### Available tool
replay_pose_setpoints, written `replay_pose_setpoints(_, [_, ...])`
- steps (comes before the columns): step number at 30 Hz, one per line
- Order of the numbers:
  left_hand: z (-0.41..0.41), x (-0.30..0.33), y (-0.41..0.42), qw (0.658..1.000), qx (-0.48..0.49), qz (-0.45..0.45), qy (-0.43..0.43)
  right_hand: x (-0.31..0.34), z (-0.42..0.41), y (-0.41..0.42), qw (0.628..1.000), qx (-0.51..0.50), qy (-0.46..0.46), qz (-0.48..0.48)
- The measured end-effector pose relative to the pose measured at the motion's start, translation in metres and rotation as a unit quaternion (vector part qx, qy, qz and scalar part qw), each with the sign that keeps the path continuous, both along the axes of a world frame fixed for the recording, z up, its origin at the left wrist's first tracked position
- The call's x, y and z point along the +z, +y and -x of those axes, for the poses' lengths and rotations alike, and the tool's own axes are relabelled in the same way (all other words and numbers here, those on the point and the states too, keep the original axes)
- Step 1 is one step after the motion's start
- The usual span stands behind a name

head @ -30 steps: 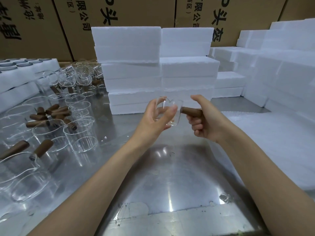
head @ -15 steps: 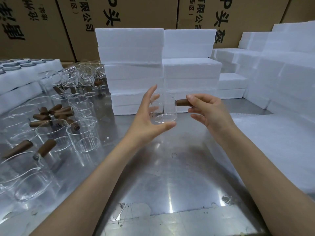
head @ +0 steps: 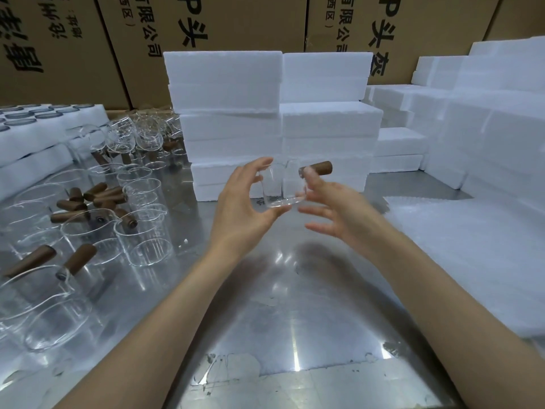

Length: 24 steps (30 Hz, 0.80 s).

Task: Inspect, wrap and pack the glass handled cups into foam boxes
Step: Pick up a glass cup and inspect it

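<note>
Cup (head: pixel 280 188): right hand (head: pixel 339 208) released brown handle (head: pixel 317 168), fingers now spread; left hand (head: pixel 244 208) cradles base alone. Inspection turn continuing, wrapping pending.

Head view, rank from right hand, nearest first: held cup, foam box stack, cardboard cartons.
1. held cup: at the right hand, between both hands.
2. foam box stack: just behind the cup, centre.
3. cardboard cartons: against the back, behind the stack.

Cups (head: pixel 88 231) crowd the left of the desk (head: pixel 265 305); foam boxes (head: pixel 274 122) stack at its back, cartons (head: pixel 236 22) behind them, foam sheets (head: pixel 472 246) on the right.
</note>
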<state>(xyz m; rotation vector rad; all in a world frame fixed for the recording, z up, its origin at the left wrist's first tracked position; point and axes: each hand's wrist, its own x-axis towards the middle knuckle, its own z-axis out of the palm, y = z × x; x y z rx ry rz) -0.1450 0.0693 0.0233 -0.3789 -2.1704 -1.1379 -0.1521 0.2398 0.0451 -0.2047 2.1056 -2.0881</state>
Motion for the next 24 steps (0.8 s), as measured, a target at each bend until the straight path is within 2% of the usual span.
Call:
replay_pose_setpoints(2, [-0.003, 0.0, 0.002, 0.997, 0.016, 0.054, 0.045, -0.006, -0.004, -0.008, 0.999, 0.033, 0.001, -0.021])
replay_pose_setpoints(5, [-0.006, 0.001, 0.007, 0.987, 0.025, 0.125, 0.096, -0.009, -0.003, -0.011, 0.999, 0.028, 0.024, -0.018])
replay_pose_setpoints(10, [-0.009, 0.003, 0.009, 0.991, 0.011, 0.093, 0.1, -0.002, 0.003, -0.003, 0.996, 0.068, 0.002, 0.056])
replay_pose_setpoints(14, [-0.01, 0.003, 0.009, 0.988, 0.029, 0.114, 0.104, 0.003, 0.0, -0.004, 0.99, 0.101, -0.012, 0.099])
replay_pose_setpoints(21, [-0.011, 0.006, 0.01, 0.987, 0.021, 0.089, 0.134, 0.005, -0.002, -0.004, 0.987, 0.148, -0.004, 0.067])
replay_pose_setpoints(24, [-0.011, 0.008, 0.006, 0.982, 0.055, 0.108, 0.147, 0.004, 0.0, -0.005, 0.998, 0.053, 0.035, 0.014])
